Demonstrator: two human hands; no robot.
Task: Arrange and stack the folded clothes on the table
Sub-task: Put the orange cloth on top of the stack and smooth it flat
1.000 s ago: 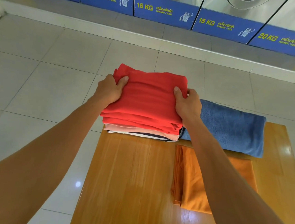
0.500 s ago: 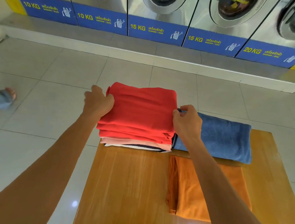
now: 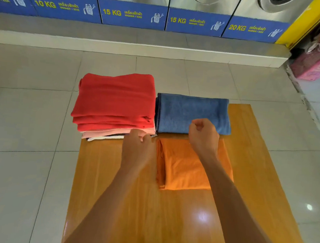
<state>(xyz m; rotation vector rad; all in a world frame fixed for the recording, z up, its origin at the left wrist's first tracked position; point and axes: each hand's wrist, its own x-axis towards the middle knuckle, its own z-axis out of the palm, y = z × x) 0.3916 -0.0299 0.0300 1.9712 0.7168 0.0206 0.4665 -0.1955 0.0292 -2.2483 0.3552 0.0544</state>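
A stack of folded clothes with a red cloth (image 3: 114, 100) on top sits at the far left corner of the wooden table (image 3: 111, 185); pink, white and dark layers show at its near edge. To its right lies a folded blue towel (image 3: 191, 112). A folded orange cloth (image 3: 186, 168) lies nearer me, below the towel. My left hand (image 3: 137, 148) hovers by the stack's near right corner, fingers loosely curled, holding nothing. My right hand (image 3: 202, 136) is over the gap between the blue towel and the orange cloth, its fingers curled in and empty.
A row of washing machines (image 3: 134, 12) with blue weight labels lines the far wall behind a raised step. A pink basket (image 3: 315, 65) heaped with laundry stands at the far right. Tiled floor surrounds the table.
Both hands have let go of the red-topped stack and drawn back toward me. The right hand has moved to the right, over the blue towel's near edge.
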